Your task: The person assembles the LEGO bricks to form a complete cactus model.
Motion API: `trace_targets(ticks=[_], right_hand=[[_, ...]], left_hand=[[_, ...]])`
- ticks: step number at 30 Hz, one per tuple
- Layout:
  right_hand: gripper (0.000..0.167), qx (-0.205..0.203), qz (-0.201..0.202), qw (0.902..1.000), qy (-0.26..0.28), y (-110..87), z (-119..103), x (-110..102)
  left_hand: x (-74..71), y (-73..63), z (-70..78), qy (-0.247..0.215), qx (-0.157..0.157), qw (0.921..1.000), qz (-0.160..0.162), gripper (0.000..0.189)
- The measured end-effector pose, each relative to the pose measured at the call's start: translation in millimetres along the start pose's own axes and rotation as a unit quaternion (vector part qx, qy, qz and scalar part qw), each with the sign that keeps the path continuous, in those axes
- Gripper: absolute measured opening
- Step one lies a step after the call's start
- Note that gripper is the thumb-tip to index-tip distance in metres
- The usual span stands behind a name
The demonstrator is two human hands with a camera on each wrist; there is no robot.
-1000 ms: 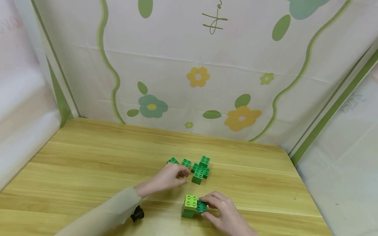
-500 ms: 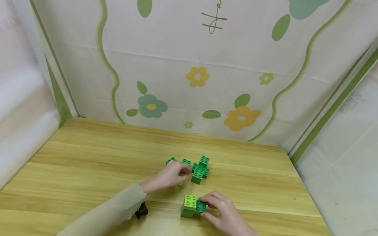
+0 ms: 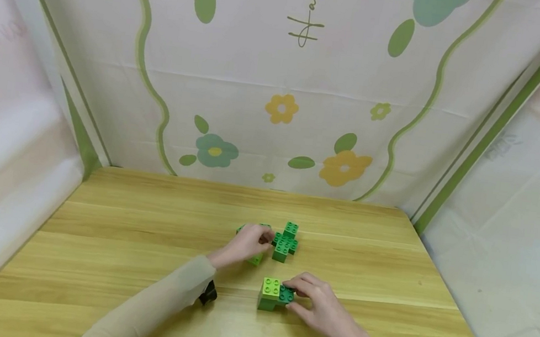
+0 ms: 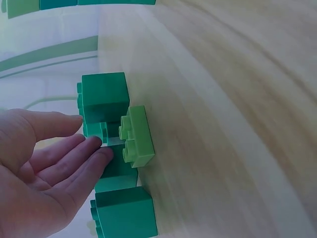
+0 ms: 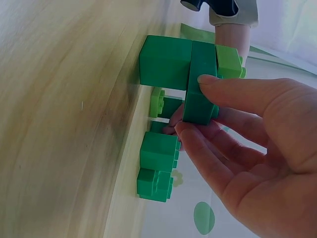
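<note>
My right hand [image 3: 321,308] pinches the overhanging end of a dark green toy brick [image 5: 200,82] between thumb and fingers. This brick is joined on top of a green brick [image 5: 166,62] and has a light green brick [image 3: 271,286] on its other end. My left hand [image 3: 247,242] hovers over loose bricks farther back, its thumb apart from its fingers and nothing between them. Next to its fingertips lie a flat light green brick [image 4: 138,136] and green bricks; whether they touch is unclear. Right of that hand is a cross-like cluster of green bricks [image 3: 285,243].
The wooden table [image 3: 366,246] ends against a white floral cloth [image 3: 237,103] at the back, and similar cloth walls stand left and right. Loose green bricks [image 3: 263,226] are partly covered by the left hand. A black wrist camera [image 3: 208,293] sits under the left sleeve.
My left hand has moved slightly farther back over the loose bricks, uncovering the light green one in front. My right hand keeps holding the joined bricks in about the same spot.
</note>
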State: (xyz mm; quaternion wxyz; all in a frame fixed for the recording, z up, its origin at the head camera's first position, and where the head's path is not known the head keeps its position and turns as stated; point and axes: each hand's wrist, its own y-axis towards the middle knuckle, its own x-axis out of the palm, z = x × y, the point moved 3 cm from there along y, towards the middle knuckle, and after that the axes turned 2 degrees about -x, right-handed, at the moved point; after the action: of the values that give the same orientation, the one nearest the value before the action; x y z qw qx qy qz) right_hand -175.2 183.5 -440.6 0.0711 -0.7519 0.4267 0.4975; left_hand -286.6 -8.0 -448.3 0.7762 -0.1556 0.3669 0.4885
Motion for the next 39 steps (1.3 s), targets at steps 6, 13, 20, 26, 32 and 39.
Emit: trace_targets(ticks=[6,13,20,26,32,39], right_hand=[[0.038,-0.002,-0.002,1.0,0.003,-0.1,0,0],[0.038,-0.01,0.004,0.9999,0.0,0.1,0,0],[0.037,-0.023,0.008,0.9997,0.002,0.2,-1,0],[0.037,-0.022,0.004,0.9997,0.002,0.3,-2,-1],[0.036,-0.015,-0.001,0.9999,0.007,0.0,0,0],[0.036,-0.013,0.001,0.9999,0.009,-0.2,1,0]], left_hand=[[1.2,7.2,-1.3,0.019,-0.011,0.9998,0.0,0.026],[3.7,15.3,-4.2,0.027,-0.018,0.9995,0.006,0.031],[8.1,21.0,-2.6,0.067,-0.027,0.9974,-0.004,0.034],[13.0,25.6,-0.6,0.103,-0.027,0.9943,-0.014,0.037],[14.3,28.2,0.6,0.119,-0.018,0.9926,-0.015,0.04],[15.1,29.7,2.8,0.112,-0.013,0.9933,-0.024,0.035]])
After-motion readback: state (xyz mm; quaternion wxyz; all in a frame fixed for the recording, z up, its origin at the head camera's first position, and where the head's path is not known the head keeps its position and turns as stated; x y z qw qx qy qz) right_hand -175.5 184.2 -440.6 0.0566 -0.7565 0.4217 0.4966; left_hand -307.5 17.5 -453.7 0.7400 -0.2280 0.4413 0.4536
